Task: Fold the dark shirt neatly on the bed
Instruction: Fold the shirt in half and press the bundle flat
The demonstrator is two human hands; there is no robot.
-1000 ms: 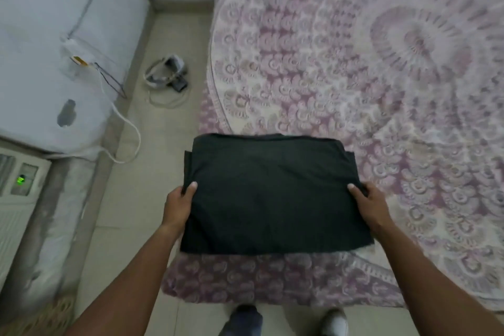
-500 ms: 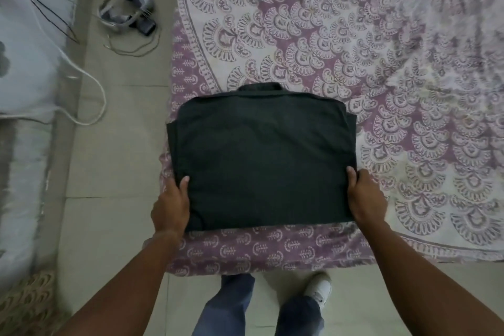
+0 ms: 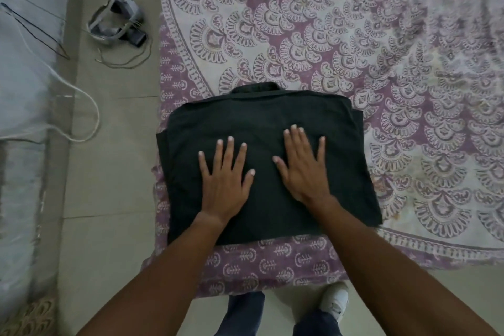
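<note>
Both hands have left the side edges of the folded garment, where they gripped half a second ago, and now lie on its top face; the camera has also dipped closer, so the bundle fills more of the view.

Bed (image 3: 409, 63): covered by a purple-and-white patterned spread, occupying the upper and right part of the view; its near left corner carries the work.

Dark shirt (image 3: 261, 114): a compact, roughly rectangular packet lying flat on that corner, its left edge reaching the bed's side edge. A collar-like bulge shows at the far edge, and layered edges show along the right and left sides.

Progress: the folding proper appears complete, since no sleeve or tail lies loose. What seems left is pressing and smoothing, and perhaps squaring the slightly stepped side edges.

Right hand (image 3: 304, 165): palm down on the right-centre of the shirt, fingers extended and slightly spread toward the far edge, grasping nothing.

Left hand (image 3: 225, 174): palm down on the left-centre, fingers splayed wider, thumb angled inward, likewise grasping nothing. The two hands lie side by side, near but apart, with forearms converging from the bottom of the view.

Floor items: a coiled bundle of wire (image 3: 117, 22) lies on the tiles beside the bed, well apart from the work.
</note>
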